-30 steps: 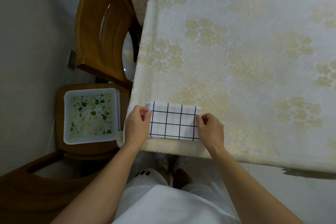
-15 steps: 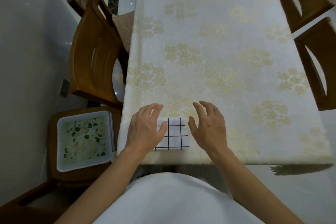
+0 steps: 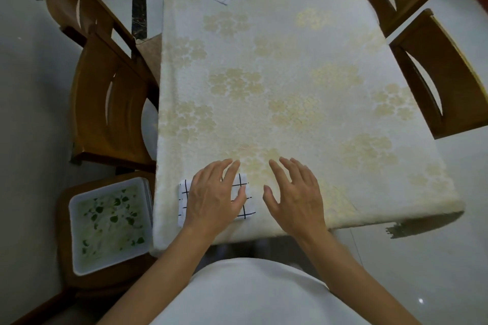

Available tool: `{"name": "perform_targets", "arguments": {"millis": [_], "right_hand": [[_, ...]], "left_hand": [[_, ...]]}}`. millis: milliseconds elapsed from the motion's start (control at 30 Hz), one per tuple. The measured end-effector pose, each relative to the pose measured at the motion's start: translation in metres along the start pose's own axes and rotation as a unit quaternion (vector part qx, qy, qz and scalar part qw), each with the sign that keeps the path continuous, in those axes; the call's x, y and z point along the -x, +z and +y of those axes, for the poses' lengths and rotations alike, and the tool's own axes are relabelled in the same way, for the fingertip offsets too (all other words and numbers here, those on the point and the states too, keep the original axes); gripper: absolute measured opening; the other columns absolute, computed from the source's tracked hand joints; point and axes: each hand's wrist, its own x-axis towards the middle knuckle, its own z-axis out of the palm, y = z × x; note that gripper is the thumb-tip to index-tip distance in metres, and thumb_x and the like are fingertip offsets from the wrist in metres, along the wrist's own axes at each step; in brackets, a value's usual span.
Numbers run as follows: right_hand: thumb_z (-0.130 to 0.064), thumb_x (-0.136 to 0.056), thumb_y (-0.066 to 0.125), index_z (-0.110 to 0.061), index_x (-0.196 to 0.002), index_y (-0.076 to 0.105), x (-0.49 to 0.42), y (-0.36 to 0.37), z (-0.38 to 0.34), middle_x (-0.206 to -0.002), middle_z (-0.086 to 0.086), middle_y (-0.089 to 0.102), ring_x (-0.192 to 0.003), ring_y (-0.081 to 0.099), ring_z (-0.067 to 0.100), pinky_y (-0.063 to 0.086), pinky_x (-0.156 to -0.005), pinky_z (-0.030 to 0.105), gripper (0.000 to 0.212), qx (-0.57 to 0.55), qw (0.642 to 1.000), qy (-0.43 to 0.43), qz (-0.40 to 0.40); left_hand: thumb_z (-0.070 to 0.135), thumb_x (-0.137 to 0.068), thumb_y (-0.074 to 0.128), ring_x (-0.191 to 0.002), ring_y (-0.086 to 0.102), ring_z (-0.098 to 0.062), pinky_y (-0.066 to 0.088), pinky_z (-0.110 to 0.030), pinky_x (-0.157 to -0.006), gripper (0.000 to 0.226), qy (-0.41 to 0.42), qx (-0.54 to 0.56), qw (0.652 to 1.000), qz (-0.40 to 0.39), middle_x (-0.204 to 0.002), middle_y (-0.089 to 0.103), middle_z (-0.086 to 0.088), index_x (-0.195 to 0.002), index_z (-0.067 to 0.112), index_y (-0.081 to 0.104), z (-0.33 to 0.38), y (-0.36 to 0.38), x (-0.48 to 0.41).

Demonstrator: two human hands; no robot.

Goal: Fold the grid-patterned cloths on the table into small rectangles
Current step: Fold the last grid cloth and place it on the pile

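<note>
Two flat hands, left hand [image 3: 214,196] pressing folded cloth [image 3: 244,202], right hand [image 3: 295,196] fingers spread, holding nothing

Soft even light; edges bowed, perhaps slightly blurred.

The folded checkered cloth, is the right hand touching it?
Apart. The head view shows a strip of bare tablecloth between the right hand and the folded cloth. The left hand lies over it.
</note>
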Motion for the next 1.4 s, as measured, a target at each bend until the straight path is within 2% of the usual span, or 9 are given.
{"name": "perform_targets", "arguments": {"millis": [133,333,667,1100,1400], "right_hand": [[-0.047,-0.093,0.05,-0.021,-0.141,0.053,0.007,0.002,0.012,-0.144,0.006,0.055,-0.135,0.048,0.026,0.037,-0.114,0.046,0.055,-0.003,1.0,0.016,-0.011],[-0.047,-0.093,0.045,-0.021,-0.14,0.054,0.015,0.003,0.024,-0.143,0.007,0.055,-0.135,0.049,0.028,0.039,-0.113,0.048,0.055,-0.011,0.999,0.031,-0.006],[-0.048,-0.092,0.045,-0.021,-0.141,0.053,0.055,-0.02,0.031,-0.143,0.007,0.055,-0.132,0.05,0.029,0.04,-0.111,0.049,0.056,0.007,0.986,0.165,0.002],[-0.052,-0.095,0.037,-0.019,-0.142,0.05,0.146,-0.038,0.046,-0.141,0.008,0.051,-0.13,0.048,0.027,0.044,-0.107,0.049,0.059,0.0,0.934,0.356,0.028],[-0.052,-0.095,0.034,-0.02,-0.142,0.052,0.181,-0.053,0.085,-0.143,0.009,0.052,-0.132,0.049,0.027,0.044,-0.108,0.051,0.06,-0.006,0.891,0.449,0.064]], "left_hand": [[0.044,-0.089,0.049,-0.118,0.058,-0.022,0.049,-0.041,-0.096,0.051,0.005,0.008,1.0,-0.025,-0.13,0.062,-0.003,-0.132,0.017,0.059,0.012,0.004,-0.001],[0.044,-0.089,0.047,-0.117,0.058,-0.022,0.049,-0.04,-0.094,0.051,0.016,0.018,0.999,-0.025,-0.129,0.062,-0.002,-0.132,0.017,0.058,0.024,0.006,-0.01],[0.045,-0.089,0.045,-0.116,0.058,-0.022,0.049,-0.04,-0.092,0.052,0.125,0.034,0.989,-0.07,-0.127,0.062,-0.001,-0.131,0.018,0.059,0.037,0.007,-0.023],[0.046,-0.09,0.045,-0.116,0.057,-0.023,0.051,-0.041,-0.093,0.053,0.314,0.055,0.94,-0.123,-0.128,0.062,-0.003,-0.133,0.017,0.057,0.105,0.024,-0.027],[0.048,-0.092,0.052,-0.124,0.053,-0.023,0.045,-0.041,-0.101,0.053,0.426,0.002,0.894,-0.139,-0.138,0.058,-0.001,-0.139,0.022,0.052,0.184,0.043,-0.026]]}}
